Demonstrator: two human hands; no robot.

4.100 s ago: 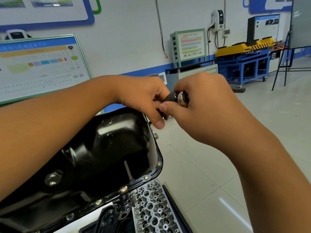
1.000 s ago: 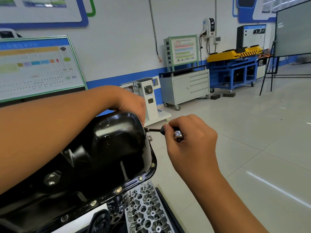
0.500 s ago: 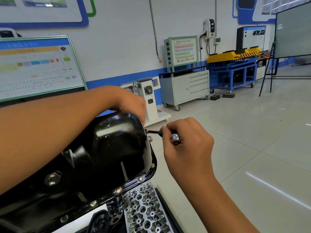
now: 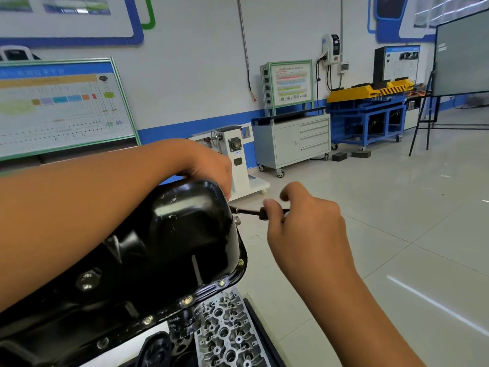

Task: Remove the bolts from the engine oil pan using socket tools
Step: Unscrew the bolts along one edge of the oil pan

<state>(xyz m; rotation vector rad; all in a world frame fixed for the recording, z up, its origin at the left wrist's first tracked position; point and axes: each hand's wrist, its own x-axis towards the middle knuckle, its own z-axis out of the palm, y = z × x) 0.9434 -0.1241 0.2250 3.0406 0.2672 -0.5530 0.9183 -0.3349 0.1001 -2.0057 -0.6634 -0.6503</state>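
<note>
A: The right hand [image 4: 304,229] is working a slim socket driver [image 4: 248,212], fingers [image 4: 272,207] curling round its black handle and pinching it, with the forefinger lifting off a little and blurring.

B: And the shaft is pointing away from those fingers, straight at the far end of the pan [image 4: 169,247], where its tip is meeting the flange.

A: The left hand [image 4: 209,165] is reaching over the top of the pan, fingers wrapping down behind its far corner. Whether they are gripping the pan or steadying the socket, I cannot tell from here.

B: Just under the shaft, a bolt [image 4: 237,221] is standing proud of the flange. More bolt heads [image 4: 221,282] are sitting along the near rim, below the right wrist, looking seated.

A: So plenty is left, I'd judge. For this one, the trick is keeping the shaft square to the bolt head, so the socket is not riding off the flats.

B: Agreed. Light twirling between fingertips is fine once the thread is running free; pressing inward gently is helping the socket stay on.

A: And the left hand should be waiting close, ready to catch the bolt before it drops towards the cylinder head [image 4: 225,332] below.
</note>
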